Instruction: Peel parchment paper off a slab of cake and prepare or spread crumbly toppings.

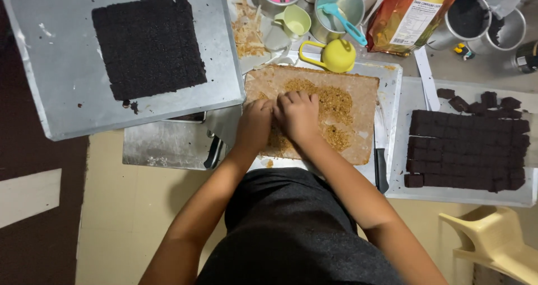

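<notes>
Both my hands rest side by side on a tan slab [358, 94] covered with brown crumbs [336, 103], which lies on a metal tray [392, 80]. My left hand [255, 125] presses palm down at the slab's left edge. Close beside it, my right hand [298, 116] lies flat with fingers together on the crumb layer. Neither hand holds a tool. A black-handled knife [381, 161] lies along the slab's right side.
A dark square cake [148, 44] sits on a large metal sheet [61, 77] at the upper left. Cut dark squares [468, 150] fill a tray at right. Measuring cups [333, 55], tins [468, 16], a foil bag [409, 13] stand behind. A beige plastic chair [496, 240] is lower right.
</notes>
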